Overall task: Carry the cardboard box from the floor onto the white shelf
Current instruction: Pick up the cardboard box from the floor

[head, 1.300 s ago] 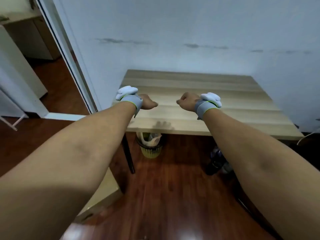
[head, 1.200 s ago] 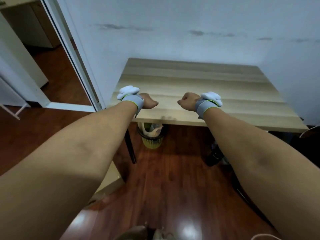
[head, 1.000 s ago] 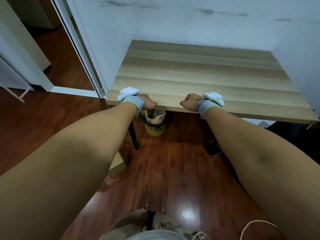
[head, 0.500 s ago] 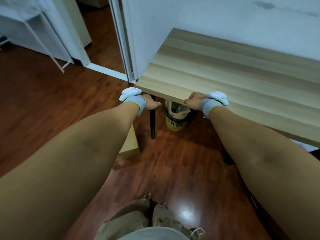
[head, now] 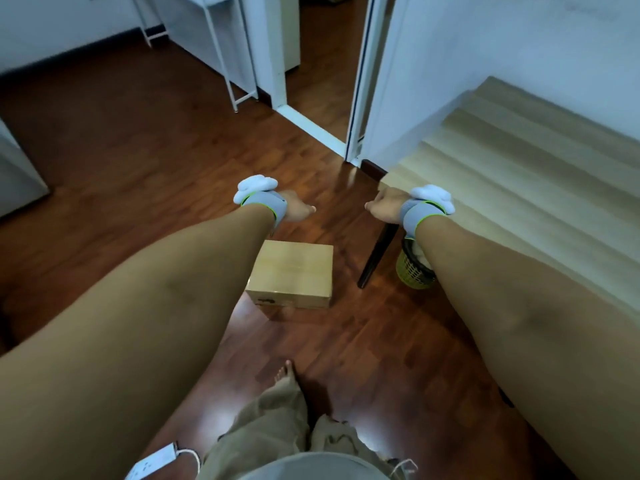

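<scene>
A closed cardboard box (head: 292, 270) sits on the dark wooden floor in front of my feet, its left part hidden behind my left forearm. My left hand (head: 296, 208) hovers above the box's far edge, fingers curled shut, holding nothing. My right hand (head: 384, 207) is held out level with it, to the right of the box, also curled shut and empty. Both wrists wear grey bands. A white metal shelf frame (head: 225, 53) stands at the far left, beside the doorway.
A light wooden table (head: 519, 174) fills the right side, its black leg (head: 375, 258) just right of the box. A yellow mesh bin (head: 414, 271) stands under the table. An open doorway (head: 322, 64) lies straight ahead. A white power strip (head: 152, 462) lies by my feet.
My view has swung left and down, away from the table. The box, earlier mostly hidden by my left arm, now shows between my arms. Both hands stay curled and level.
</scene>
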A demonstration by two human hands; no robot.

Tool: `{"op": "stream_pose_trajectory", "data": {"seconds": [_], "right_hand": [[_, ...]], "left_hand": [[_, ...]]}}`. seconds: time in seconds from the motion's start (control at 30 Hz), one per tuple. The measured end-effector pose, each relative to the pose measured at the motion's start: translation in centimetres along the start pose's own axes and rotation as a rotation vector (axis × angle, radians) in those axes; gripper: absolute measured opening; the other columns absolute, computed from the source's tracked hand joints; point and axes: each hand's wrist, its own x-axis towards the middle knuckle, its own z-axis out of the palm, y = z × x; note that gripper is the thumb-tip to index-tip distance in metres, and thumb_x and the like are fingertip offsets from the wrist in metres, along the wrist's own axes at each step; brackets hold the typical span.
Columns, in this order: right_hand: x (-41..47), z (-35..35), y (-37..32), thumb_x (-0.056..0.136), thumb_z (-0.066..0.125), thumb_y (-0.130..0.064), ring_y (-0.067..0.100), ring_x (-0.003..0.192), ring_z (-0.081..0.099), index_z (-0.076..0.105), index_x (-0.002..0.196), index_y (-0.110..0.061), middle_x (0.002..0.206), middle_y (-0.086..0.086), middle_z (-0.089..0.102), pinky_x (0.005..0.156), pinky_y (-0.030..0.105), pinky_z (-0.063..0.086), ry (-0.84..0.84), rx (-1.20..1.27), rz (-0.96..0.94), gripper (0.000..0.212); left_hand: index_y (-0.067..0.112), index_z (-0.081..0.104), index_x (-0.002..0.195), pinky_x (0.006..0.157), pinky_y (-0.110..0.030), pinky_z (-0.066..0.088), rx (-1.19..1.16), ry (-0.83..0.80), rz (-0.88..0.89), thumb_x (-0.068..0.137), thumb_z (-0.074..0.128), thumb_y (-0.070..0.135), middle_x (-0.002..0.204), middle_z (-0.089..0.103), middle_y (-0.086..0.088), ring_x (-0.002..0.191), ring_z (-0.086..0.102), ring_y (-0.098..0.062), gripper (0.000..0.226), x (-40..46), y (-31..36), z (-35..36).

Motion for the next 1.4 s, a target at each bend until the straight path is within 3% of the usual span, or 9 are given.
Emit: {"op": "stream_pose_trajectory", "data": {"seconds": [0.1, 0.27, 0.5, 1.03, 1.13, 1.27, 1.4], "right_hand": [[1.9, 0.6, -3.5, 0.096, 0.041, -0.043, 0.033, 0.128, 0.049, 0.059, 0.127, -0.007, 0.142, 0.012, 0.051, 0.103, 0.036, 0.042, -0.029, -0.012, -0.003, 0.051], [3.9, 2.2, -5.2, 0.096, 0.043, -0.038, 0.034, 0.124, 0.052, 0.057, 0.104, -0.008, 0.135, 0.014, 0.056, 0.102, 0.035, 0.042, -0.062, 0.016, 0.012, 0.034], [6.7, 3.8, -7.5, 0.096, 0.044, -0.038, 0.034, 0.122, 0.053, 0.058, 0.127, -0.005, 0.133, 0.014, 0.058, 0.103, 0.035, 0.041, -0.110, 0.012, 0.061, 0.047], [13.4, 6.7, -7.6, 0.096, 0.046, -0.033, 0.033, 0.121, 0.055, 0.059, 0.127, -0.003, 0.131, 0.016, 0.059, 0.095, 0.030, 0.041, -0.239, 0.068, 0.065, 0.046], [14.7, 8.1, -7.5, 0.095, 0.044, -0.035, 0.033, 0.118, 0.057, 0.059, 0.126, -0.003, 0.129, 0.016, 0.061, 0.087, 0.028, 0.040, -0.283, 0.079, 0.097, 0.047], [17.2, 11.6, -6.8, 0.093, 0.046, -0.035, 0.032, 0.115, 0.059, 0.061, 0.122, -0.004, 0.125, 0.015, 0.063, 0.089, 0.029, 0.042, -0.324, 0.137, 0.163, 0.045], [19.8, 16.3, -5.5, 0.094, 0.047, -0.032, 0.031, 0.117, 0.059, 0.064, 0.120, -0.004, 0.126, 0.015, 0.064, 0.091, 0.027, 0.043, -0.331, 0.196, 0.204, 0.042]], "left_hand": [[0.007, 0.054, 0.130, 0.103, -0.041, 0.038, -0.019, -0.006, -0.050, 0.086, 0.039, 0.062, 0.137, 0.053, -0.013, 0.125, 0.049, -0.036, 0.071, 2.1, -3.3, -1.2], [0.003, 0.056, 0.127, 0.106, -0.042, 0.037, -0.034, -0.027, -0.058, 0.089, 0.039, 0.058, 0.135, 0.055, -0.016, 0.123, 0.051, -0.036, 0.069, 4.2, -5.9, -1.5], [0.003, 0.051, 0.132, 0.102, -0.039, 0.041, -0.054, -0.051, -0.098, 0.089, 0.039, 0.058, 0.139, 0.051, -0.017, 0.122, 0.051, -0.036, 0.071, 7.3, -9.1, -1.6], [0.013, 0.047, 0.139, 0.109, -0.038, 0.029, -0.163, -0.066, -0.235, 0.091, 0.038, 0.056, 0.146, 0.046, -0.009, 0.133, 0.041, -0.031, 0.065, 12.2, -10.2, -0.1], [0.011, 0.048, 0.138, 0.111, -0.036, 0.028, -0.218, -0.075, -0.225, 0.093, 0.040, 0.050, 0.146, 0.045, -0.009, 0.135, 0.038, -0.030, 0.060, 13.8, -10.9, 1.8], [0.003, 0.047, 0.136, 0.102, -0.032, 0.035, -0.355, -0.186, -0.286, 0.095, 0.041, 0.047, 0.144, 0.046, -0.015, 0.131, 0.043, -0.032, 0.060, 17.3, -12.3, 5.0], [0.001, 0.054, 0.127, 0.086, -0.029, 0.037, -0.502, -0.181, -0.359, 0.096, 0.040, 0.047, 0.136, 0.053, -0.017, 0.121, 0.051, -0.034, 0.057, 20.4, -13.7, 8.5]]}}
